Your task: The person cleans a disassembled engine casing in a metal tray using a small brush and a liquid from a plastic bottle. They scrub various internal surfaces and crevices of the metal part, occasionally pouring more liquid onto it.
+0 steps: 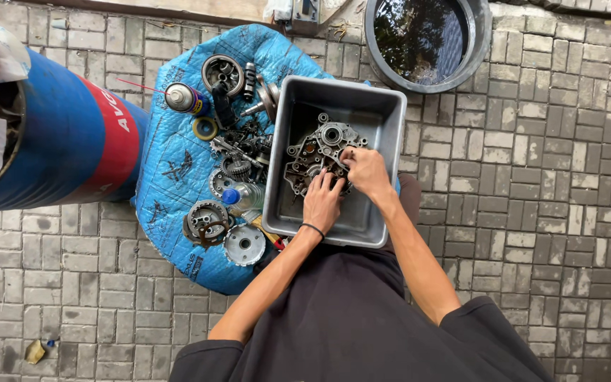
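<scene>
A grey metal engine casing (317,151) with several round bores lies inside a grey rectangular plastic tub (383,106). My left hand (321,201), with a dark band at the wrist, rests flat on the casing's near edge. My right hand (365,171) grips the casing's right side with bent fingers. Both hands are inside the tub, close together.
A blue tarp (171,159) left of the tub holds several gears, clutch parts (222,73), a spray can (184,98), a tape roll (204,128) and a small bottle (243,196). A blue and red drum (72,141) lies at left. A round basin of dark water (426,39) sits beyond on brick paving.
</scene>
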